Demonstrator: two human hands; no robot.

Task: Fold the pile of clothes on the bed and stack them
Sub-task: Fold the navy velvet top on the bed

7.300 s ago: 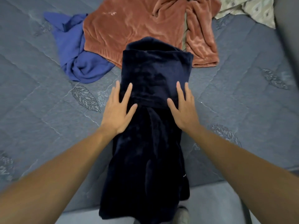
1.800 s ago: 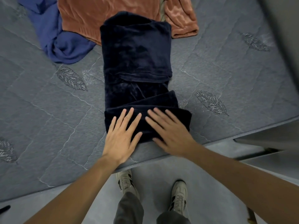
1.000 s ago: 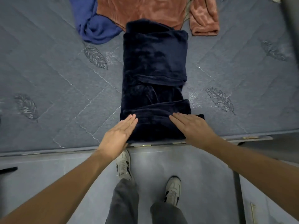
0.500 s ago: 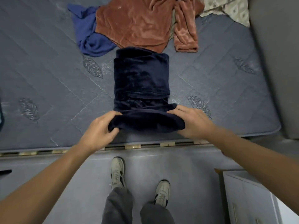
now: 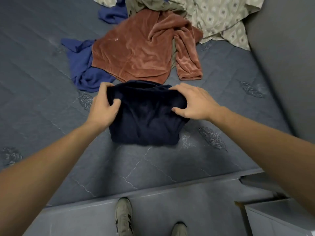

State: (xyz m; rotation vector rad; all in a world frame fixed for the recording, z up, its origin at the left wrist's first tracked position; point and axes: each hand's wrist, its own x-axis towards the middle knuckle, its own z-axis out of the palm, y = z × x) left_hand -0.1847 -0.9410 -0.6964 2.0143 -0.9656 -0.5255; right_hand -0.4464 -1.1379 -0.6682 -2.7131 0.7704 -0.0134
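A: Watch the navy garment [image 5: 146,116], it's folded over on the bed [image 5: 153,167], a bit in from the near edge. The left hand [image 5: 102,108] and right hand [image 5: 194,103] each have fingers clamped on one far corner of it

B: So what could go wrong?

A: I'd guess the plush layers slide apart if one corner gets let go first, or the fold lands crooked. It also sits right up against the rust-coloured top [image 5: 141,53], so its far edge could snag that one

B: And around the navy garment?

A: Nearer than it there's quilted grey mattress with leaf stitching, then floor and a shoe [image 5: 123,217]. Just beyond it lies the rust top, a blue cloth [image 5: 85,68] to that top's left, and a patterned beige shirt [image 5: 219,17] furthest back. A grey padded panel [image 5: 281,65] rises on the right
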